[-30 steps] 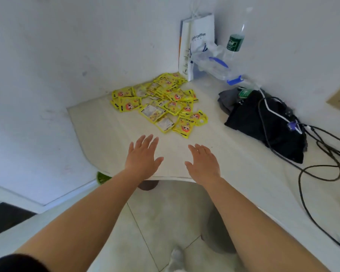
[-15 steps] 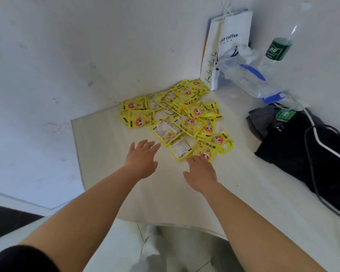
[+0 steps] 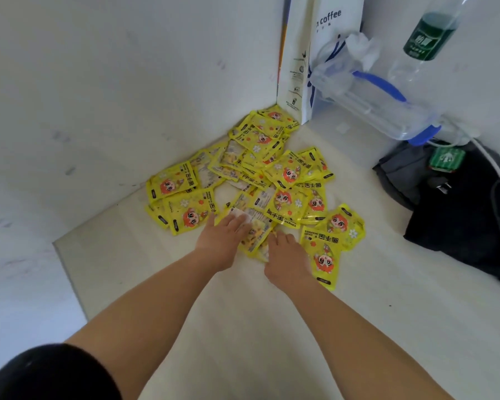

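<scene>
Several yellow hand-warmer packets (image 3: 286,171) lie scattered in a loose pile in the corner of a white table (image 3: 243,327). My left hand (image 3: 224,241) reaches into the near edge of the pile, its straight fingers resting on a packet that lies back side up (image 3: 257,226). My right hand (image 3: 286,255) lies just to the right of it, its fingertips touching the same packet's near edge and covering part of another packet (image 3: 325,261). Neither hand visibly grips anything.
A white coffee paper bag (image 3: 303,59) stands in the corner behind the pile. To the right are a clear plastic bag with a blue handle (image 3: 378,105), a green-labelled water bottle (image 3: 425,39), and black cloth (image 3: 468,215) with cables.
Both hands have moved forward from the table's near edge onto the front of the packet pile. The camera has come closer to the corner.
</scene>
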